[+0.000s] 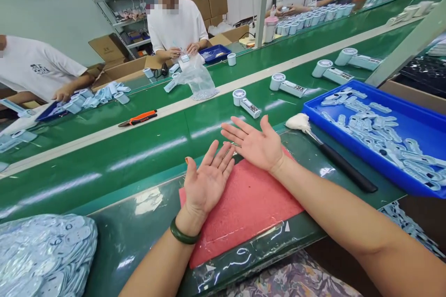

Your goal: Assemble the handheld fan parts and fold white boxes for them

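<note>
My left hand [206, 180] is palm up with its fingers spread and nothing in it, above a red mat [244, 209]. A dark green bangle [183, 233] circles that wrist. Beside it, my right hand [256, 144] also lies palm up, fingers stretched out and bare, over the mat's far edge. The fingertips of both hands come close together; whether they touch I cannot tell. Just beyond my right hand, a pale blue handled part [246, 104] rests on the green belt [167, 139]. To the right lies a black-handled tool with a white padded head [341, 164].
A blue tray [369, 148] of small pale blue parts stands at the right. Stacked flat pieces [45, 255] sit at the lower left. Orange-handled pliers [139, 118] lie on the pale belt strip. Across the line, a person [177, 23] handles a part near a plastic bag [198, 79].
</note>
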The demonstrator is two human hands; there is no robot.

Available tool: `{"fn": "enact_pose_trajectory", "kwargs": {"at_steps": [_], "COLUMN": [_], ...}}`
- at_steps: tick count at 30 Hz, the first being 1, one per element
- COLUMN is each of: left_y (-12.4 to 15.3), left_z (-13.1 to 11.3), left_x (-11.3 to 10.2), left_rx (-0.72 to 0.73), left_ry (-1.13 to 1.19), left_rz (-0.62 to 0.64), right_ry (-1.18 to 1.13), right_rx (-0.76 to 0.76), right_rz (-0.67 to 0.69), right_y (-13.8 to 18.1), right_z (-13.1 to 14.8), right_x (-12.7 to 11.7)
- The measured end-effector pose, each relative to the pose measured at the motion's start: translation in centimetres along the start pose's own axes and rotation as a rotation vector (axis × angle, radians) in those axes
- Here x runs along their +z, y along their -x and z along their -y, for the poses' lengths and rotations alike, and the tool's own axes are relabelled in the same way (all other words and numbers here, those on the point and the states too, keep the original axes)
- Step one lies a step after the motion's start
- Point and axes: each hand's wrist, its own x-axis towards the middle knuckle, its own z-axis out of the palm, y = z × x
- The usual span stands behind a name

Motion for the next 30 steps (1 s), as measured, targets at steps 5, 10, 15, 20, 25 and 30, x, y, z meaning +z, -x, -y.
{"fn": "enact_pose_trajectory", "kwargs": {"at_steps": [5, 10, 15, 20, 25, 30], "left_y": [0.0, -0.9, -1.5, -1.8, -2.1, -2.0], "left_z": [0.0, 0.0, 0.0, 0.1, 0.1, 0.0], "left_x": [0.2, -0.6, -1.1, -1.3, -1.5, -1.2], "left_rx": [0.008, 0.113, 0.13, 0.123, 0.145, 0.155], "left_ry": [-0.048, -0.113, -0.097, -0.116, -0.189, -0.211], "left_rz": [-0.036, -0.214, -0.289, -0.25, -0.213, -0.233], "right_ry": [0.235, 1.052, 1.859, 1.441, 1.337, 1.666], "right_rx": [-0.067, -0.214, -0.138, -0.026, -0.081, -0.301], "right_rz": [0.019, -0.068, 0.144, 0.875, 0.229, -0.336], "right_y": [-0.1, -1.8, 4.2, 18.2, 21.3, 16.5], "right_z": [0.0, -0.1, -2.6, -4.0, 1.2, 6.0], "right_x": [-0.8, -3.0, -2.3, 1.0, -0.8, -5.3]}}
